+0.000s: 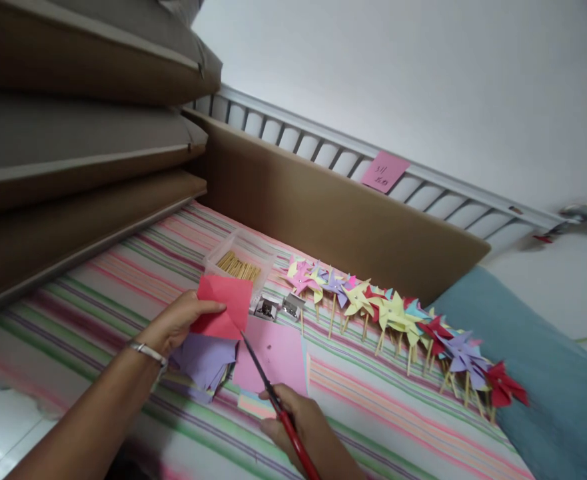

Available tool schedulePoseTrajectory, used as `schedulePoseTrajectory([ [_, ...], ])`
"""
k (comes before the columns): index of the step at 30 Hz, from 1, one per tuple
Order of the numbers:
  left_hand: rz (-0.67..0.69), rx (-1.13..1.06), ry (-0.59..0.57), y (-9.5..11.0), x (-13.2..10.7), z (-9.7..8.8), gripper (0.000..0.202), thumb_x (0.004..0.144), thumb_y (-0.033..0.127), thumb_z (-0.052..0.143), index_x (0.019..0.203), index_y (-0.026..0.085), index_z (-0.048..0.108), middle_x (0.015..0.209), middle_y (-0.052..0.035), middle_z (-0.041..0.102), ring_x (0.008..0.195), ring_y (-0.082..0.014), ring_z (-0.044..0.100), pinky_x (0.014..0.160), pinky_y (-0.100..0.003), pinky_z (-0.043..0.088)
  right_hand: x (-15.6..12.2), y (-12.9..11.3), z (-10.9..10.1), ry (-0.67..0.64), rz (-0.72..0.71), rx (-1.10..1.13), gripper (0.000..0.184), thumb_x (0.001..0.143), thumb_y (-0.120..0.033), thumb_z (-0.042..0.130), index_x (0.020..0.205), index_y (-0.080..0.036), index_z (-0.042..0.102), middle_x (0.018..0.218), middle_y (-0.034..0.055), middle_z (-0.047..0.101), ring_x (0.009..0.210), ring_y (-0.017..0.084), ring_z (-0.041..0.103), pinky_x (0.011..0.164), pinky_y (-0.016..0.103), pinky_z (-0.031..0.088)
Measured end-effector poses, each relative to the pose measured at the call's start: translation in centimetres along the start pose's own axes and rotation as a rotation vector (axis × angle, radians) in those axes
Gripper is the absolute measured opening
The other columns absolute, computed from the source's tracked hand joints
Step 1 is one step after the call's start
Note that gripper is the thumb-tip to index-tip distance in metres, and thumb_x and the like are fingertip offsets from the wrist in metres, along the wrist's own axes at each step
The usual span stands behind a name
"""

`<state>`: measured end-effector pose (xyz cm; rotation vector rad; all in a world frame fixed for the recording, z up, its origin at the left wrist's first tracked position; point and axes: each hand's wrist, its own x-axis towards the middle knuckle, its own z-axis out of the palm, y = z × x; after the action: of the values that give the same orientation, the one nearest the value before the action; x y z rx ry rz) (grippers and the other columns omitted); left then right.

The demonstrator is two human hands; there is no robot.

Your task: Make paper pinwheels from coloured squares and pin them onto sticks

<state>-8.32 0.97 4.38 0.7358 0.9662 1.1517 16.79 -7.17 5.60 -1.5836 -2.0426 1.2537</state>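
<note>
My left hand [186, 319] pinches a red square of paper [229, 299] between thumb and fingers. In my right hand [308, 427] is a pair of red-handled scissors [263, 375], its dark blades pointing up-left. The tip meets the lower right corner of the red paper, where a slanting line runs inward. Below the left hand lies a stack of purple paper squares [206, 363]. A pink sheet [273, 353] with small dark specks lies beside the blades, over other coloured sheets [253, 405]. Two small boxes of metallic pieces [266, 308] stand just beyond it.
A clear plastic box [214, 257] holds wooden sticks [238, 267]. Several coloured paper pinwheels [396, 317] lie in a row on the striped cloth [398, 407]. Brown board [323, 200], a radiator [293, 140] with a pink note [386, 172], stacked cushions [73, 140] and blue fabric [548, 373] border the area.
</note>
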Motion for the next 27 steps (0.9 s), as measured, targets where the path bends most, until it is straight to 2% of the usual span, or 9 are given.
schedulePoseTrajectory([
  [4,0.016,-0.044,0.042,-0.2,-3.3,0.1,0.025,0.062,0.019,0.075,0.086,0.013,0.071,0.078,-0.0077,0.076,0.069,-0.0221,0.069,0.066,-0.029,0.053,-3.5,3.7,-1.5,0.17,-0.056,-0.113,0.031,0.08,-0.027,0.051,0.108,-0.018,0.06,0.083,0.0047,0.067,0.074,0.02,0.06,0.071,0.026,0.044],
  [6,-0.017,-0.086,0.057,-0.8,-5.4,0.3,0.022,0.063,0.018,0.075,0.083,0.012,0.071,0.077,-0.0084,0.076,0.067,-0.0217,0.069,0.064,-0.029,0.054,-4.6,6.3,-2.4,0.235,-0.004,-0.185,0.034,0.078,-0.021,0.048,0.111,-0.018,0.058,0.076,0.0043,0.068,0.068,0.021,0.061,0.067,0.028,0.045],
  [9,-0.074,-0.159,0.035,-1.6,-8.7,0.9,0.017,0.065,0.014,0.073,0.081,0.01,0.071,0.076,-0.0104,0.075,0.067,-0.022,0.07,0.066,-0.03,0.055,-4.7,9.3,-3.9,0.398,0.093,-0.249,0.044,0.081,-0.015,0.038,0.123,-0.02,0.052,0.097,0.0093,0.069,0.088,0.024,0.063,0.078,0.031,0.044],
  [13,-0.079,-0.218,0.07,-1.7,-12.6,2.2,0.016,0.067,0.006,0.069,0.083,0.009,0.07,0.079,-0.0116,0.075,0.07,-0.0218,0.071,0.069,-0.029,0.057,-3.8,10.1,-4.8,0.53,0.17,-0.222,0.056,0.071,-0.011,0.053,0.127,-0.007,0.05,0.113,0.0218,0.062,0.11,0.033,0.054,0.093,0.042,0.035],
  [16,-0.068,-0.228,0.117,-1.3,-15.3,3.1,0.017,0.068,0.003,0.065,0.084,0.008,0.068,0.077,-0.012,0.075,0.069,-0.0219,0.071,0.069,-0.03,0.057,-4.0,8.3,-3.8,0.531,0.144,-0.102,0.054,0.064,-0.009,0.059,0.119,-0.008,0.057,0.117,0.0215,0.06,0.118,0.035,0.047,0.101,0.045,0.028],
  [19,-0.038,-0.217,0.114,-1.1,-17.8,4.1,0.02,0.069,0.004,0.065,0.089,0.008,0.067,0.08,-0.0127,0.075,0.071,-0.0237,0.071,0.072,-0.033,0.057,-5.5,4.7,-1.3,0.501,0.053,0.082,0.042,0.073,-0.021,0.058,0.113,-0.01,0.061,0.119,0.0194,0.06,0.118,0.031,0.05,0.101,0.041,0.032],
  [21,-0.036,-0.201,0.061,-1.1,-19.2,4.9,0.022,0.07,0.006,0.066,0.092,0.007,0.067,0.084,-0.0143,0.075,0.076,-0.026,0.071,0.075,-0.035,0.056,-7.0,1.8,1.0,0.424,-0.022,0.243,0.037,0.08,-0.035,0.052,0.109,-0.013,0.063,0.108,0.0151,0.066,0.103,0.026,0.061,0.09,0.037,0.044],
  [24,-0.047,-0.179,-0.036,-1.3,-20.8,6.4,0.027,0.07,0.009,0.067,0.097,0.007,0.067,0.091,-0.0149,0.074,0.083,-0.0276,0.07,0.079,-0.036,0.055,-9.2,-2.5,4.2,0.331,-0.09,0.466,0.049,0.086,-0.054,0.039,0.104,-0.016,0.063,0.094,0.011,0.071,0.081,0.022,0.068,0.07,0.033,0.052],
  [27,-0.055,-0.139,-0.088,-1.5,-22.0,7.7,0.031,0.071,0.01,0.067,0.102,0.008,0.066,0.092,-0.0142,0.074,0.083,-0.0279,0.07,0.079,-0.037,0.054,-10.6,-5.4,6.2,0.251,-0.142,0.932,0.04,0.076,-0.051,0.061,0.094,-0.015,0.065,0.084,0.0075,0.071,0.069,0.018,0.066,0.059,0.028,0.05],
])
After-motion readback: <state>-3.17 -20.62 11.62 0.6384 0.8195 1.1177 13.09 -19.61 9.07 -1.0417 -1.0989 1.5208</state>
